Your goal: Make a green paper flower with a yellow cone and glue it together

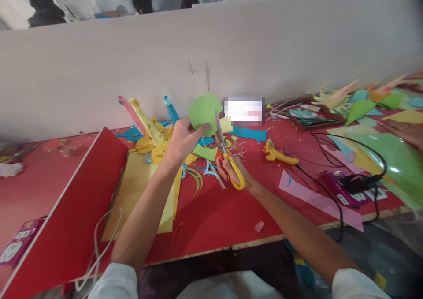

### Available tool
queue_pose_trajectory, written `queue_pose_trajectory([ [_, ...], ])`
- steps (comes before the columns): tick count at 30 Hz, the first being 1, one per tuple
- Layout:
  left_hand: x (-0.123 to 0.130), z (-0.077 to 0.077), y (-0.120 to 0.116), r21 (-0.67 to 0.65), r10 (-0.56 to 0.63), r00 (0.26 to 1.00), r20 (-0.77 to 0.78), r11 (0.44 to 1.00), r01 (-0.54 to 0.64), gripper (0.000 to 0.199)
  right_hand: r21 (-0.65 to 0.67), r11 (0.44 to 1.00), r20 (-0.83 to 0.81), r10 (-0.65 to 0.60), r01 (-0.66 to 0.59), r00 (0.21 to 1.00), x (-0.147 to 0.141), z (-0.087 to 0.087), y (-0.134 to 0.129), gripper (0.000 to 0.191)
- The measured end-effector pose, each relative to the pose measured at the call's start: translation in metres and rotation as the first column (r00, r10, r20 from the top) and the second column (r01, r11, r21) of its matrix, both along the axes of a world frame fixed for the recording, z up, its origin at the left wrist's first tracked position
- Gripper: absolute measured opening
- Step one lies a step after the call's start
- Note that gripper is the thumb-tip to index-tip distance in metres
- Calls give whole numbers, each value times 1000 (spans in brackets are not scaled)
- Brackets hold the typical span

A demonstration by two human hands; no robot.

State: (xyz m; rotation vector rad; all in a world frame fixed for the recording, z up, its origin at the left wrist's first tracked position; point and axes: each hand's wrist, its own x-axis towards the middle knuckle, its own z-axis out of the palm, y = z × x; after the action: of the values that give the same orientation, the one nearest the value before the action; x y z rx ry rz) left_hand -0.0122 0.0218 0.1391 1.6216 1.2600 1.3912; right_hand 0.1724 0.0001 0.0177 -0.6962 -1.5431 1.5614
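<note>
My left hand (pixel 185 138) grips a rounded piece of green paper (pixel 205 111) by its lower left part, thumb on top. In my right hand (pixel 231 169) is a pair of scissors (pixel 220 136) with yellow and orange handles. Their blades point up and lie at the paper's right edge, where a notch shows. Whether the blades are parted is hard to make out. Below both hands, thin paper scraps (pixel 211 171) in blue, green and white lie on the red table (pixel 211 215).
Yellow paper sheets (pixel 142 193) lie left, beside a red divider (pixel 79 202). Paper cones (pixel 148 122) stand behind. A yellow glue gun (pixel 280 153), a pink strip (pixel 320 197) and a purple power strip (pixel 346 188) are right. Another person's hand (pixel 406 133) rests far right.
</note>
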Motion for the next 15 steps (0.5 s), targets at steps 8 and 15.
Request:
queue_pose_trajectory([
  [8,6,-2,0,-18,1,997,76,1000,0,22,99,994,-99,49,-39,994,-2,-1,-1,70],
  [15,-2,2,3,62,59,993,106,996,-66,28,87,993,-91,87,-79,992,1,-4,1,72],
])
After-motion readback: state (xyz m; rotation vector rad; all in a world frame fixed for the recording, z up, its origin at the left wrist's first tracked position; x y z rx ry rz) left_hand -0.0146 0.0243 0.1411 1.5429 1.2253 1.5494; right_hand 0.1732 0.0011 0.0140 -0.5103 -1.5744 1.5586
